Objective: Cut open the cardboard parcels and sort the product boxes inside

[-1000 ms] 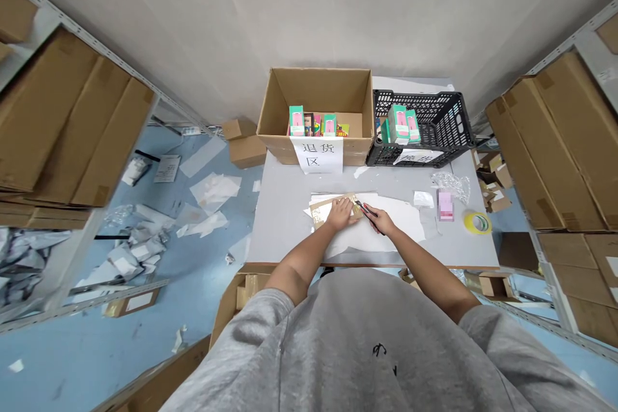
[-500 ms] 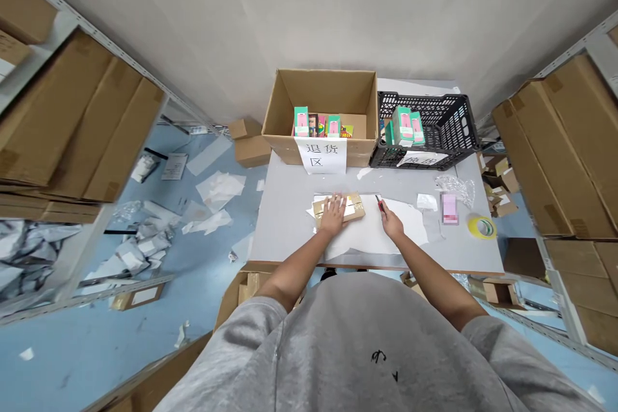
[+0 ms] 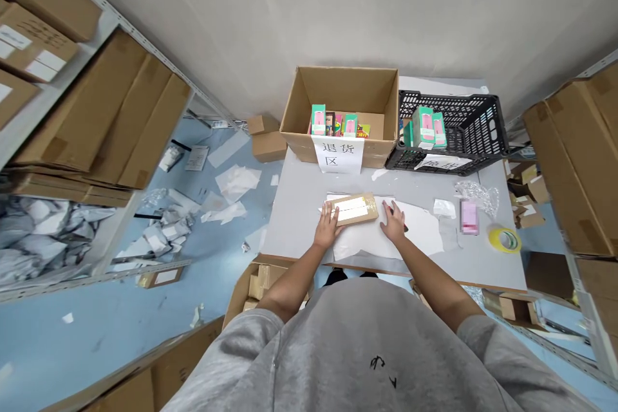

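Note:
A small brown cardboard box (image 3: 369,206) with a white label and clear tape lies on a flat white mailer bag (image 3: 420,232) on the table. My left hand (image 3: 328,226) grips the box's left end, fingers along the far side and thumb at the near edge. Just right of the box, my right hand (image 3: 394,223) is turned palm down above the mailer bag. A red and black box cutter (image 3: 405,228) is tucked in its palm, mostly hidden, while thumb and forefinger reach toward the box without touching it.
Behind stand an open carton (image 3: 340,87) with a paper sign and a black crate (image 3: 476,122), both holding small boxes. Yellow tape (image 3: 505,240), bubble wrap (image 3: 477,196) and a pink blurred item (image 3: 468,216) lie right. Shelves (image 3: 159,264) flank both sides; paper scraps (image 3: 236,181) litter the floor.
My left hand has slid from the top of the box to its left end, uncovering the label. My right hand has turned the box cutter back into its palm. The view has shifted left.

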{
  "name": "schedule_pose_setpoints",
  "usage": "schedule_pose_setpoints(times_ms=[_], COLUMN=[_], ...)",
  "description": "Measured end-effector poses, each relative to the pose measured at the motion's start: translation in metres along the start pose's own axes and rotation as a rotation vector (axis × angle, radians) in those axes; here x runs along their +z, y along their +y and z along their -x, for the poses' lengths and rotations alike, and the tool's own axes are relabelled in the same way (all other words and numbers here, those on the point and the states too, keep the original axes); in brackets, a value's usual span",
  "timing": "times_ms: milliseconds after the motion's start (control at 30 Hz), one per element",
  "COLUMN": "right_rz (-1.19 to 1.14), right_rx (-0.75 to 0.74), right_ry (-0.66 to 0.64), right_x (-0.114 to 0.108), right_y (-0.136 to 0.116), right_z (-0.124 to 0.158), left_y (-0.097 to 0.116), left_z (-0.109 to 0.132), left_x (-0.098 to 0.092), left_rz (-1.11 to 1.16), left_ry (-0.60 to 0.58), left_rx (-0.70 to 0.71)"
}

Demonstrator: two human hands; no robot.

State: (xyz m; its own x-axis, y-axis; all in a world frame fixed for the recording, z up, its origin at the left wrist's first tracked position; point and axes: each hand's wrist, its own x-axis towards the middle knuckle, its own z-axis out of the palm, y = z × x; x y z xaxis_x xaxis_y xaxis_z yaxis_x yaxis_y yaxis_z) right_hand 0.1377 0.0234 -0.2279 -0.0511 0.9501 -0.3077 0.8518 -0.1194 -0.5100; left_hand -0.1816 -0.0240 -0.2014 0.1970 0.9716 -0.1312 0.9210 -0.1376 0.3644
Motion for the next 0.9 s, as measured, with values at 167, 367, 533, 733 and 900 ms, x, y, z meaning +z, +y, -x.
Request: schedule_pose_setpoints(times_ms=[167,367,533,733,900], right_rz=[-0.203,-0.253,-0.406,-0.325,-0.441], right_rx=[-0.284,-0.114,-0.039,-0.197,-0.141], right_ry=[-0.115,-0.073,-0.229,-0.285,-0.204], right_x=[-0.017,-0.037,-0.030,-0.013,-0.019], right_y=[-0.042,-0.057,-0.039,-0.026,-0.026], right_z=[-0.007,-0.019,-0.002,0.025,0.025], left_y=[-0.004,-0.027,-0.041,-0.043,-0.044], left_z=[-0.008,-0.052,-0.082,-0.100,-0.117], left_x=[0.000,-0.029,-0.028,-0.013,-0.018], left_rz=[0.085,0.323,0.461,0.512,0.643], left_ry=[-0.014,-0.114,-0.384,-0.335,-0.481], left_rx=[-0.087,-0.072,-0.213,-0.287,-0.434])
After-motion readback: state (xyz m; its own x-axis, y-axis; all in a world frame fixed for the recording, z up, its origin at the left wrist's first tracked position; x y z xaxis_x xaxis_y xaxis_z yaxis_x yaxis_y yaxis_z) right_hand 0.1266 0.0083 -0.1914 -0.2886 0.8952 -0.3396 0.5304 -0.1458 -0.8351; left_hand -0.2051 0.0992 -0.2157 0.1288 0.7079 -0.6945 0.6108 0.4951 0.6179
